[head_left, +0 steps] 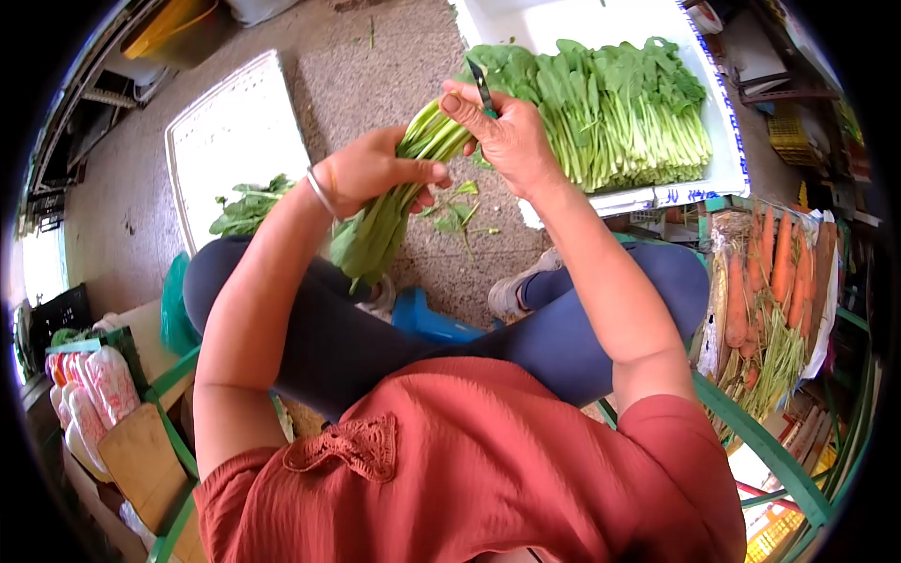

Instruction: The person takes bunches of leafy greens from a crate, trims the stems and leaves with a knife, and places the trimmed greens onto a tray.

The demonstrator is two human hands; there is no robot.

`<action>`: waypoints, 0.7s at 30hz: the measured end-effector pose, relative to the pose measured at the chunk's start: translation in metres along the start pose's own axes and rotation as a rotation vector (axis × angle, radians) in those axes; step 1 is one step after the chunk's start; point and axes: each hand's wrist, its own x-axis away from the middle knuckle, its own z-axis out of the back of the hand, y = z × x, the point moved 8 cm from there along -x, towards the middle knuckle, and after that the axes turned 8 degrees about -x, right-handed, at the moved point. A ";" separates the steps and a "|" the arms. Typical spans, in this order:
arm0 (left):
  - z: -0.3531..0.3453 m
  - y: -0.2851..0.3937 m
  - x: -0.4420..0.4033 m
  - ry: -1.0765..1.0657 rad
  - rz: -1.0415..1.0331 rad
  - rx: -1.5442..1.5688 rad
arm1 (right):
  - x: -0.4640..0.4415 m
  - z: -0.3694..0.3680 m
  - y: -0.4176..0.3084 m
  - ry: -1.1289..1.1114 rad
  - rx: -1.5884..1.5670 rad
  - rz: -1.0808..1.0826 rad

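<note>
The bunch of greens [375, 233] is held above the floor [349, 56], between the knees, stems angled up to the right and leaves hanging down to the left. Left grip [361, 174]: fingers curled round the stems, thumb laid across them; hold judged secure. Right grip [514, 141]: partly closed at the stem ends, with a knife [481, 84] in it, blade pointing up and away from the wearer. Which fingers secure the handle cannot be told.

Points of good practice: the left hold should stay firm enough to keep the stems parallel, yet light enough not to bruise them. Stem ends are best evened with the right fingertips while the blade points clear of both thumbs; the bare skin near the edge is judged the main hazard. Leaves should hang free, not be crushed against the wrist.

Loose leaves [454, 220] lie on the floor below. The white box [535, 21], forward and right, carries stacked greens [610, 113] with stems roughly aligned, a fair standard for neatness.
</note>
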 end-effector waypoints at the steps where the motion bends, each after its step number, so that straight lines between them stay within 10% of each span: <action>1: -0.002 -0.001 -0.001 -0.041 0.008 0.049 | 0.001 -0.003 0.002 -0.018 0.053 -0.036; 11: 0.019 -0.002 -0.012 0.237 -0.058 -0.466 | 0.001 0.015 -0.010 0.158 0.028 0.067; 15: 0.013 0.044 0.008 0.631 -0.556 -0.815 | 0.006 0.018 -0.024 0.301 0.069 0.140; 21: 0.025 0.066 0.017 0.569 -0.391 -0.951 | 0.010 0.011 -0.046 0.207 -0.045 0.152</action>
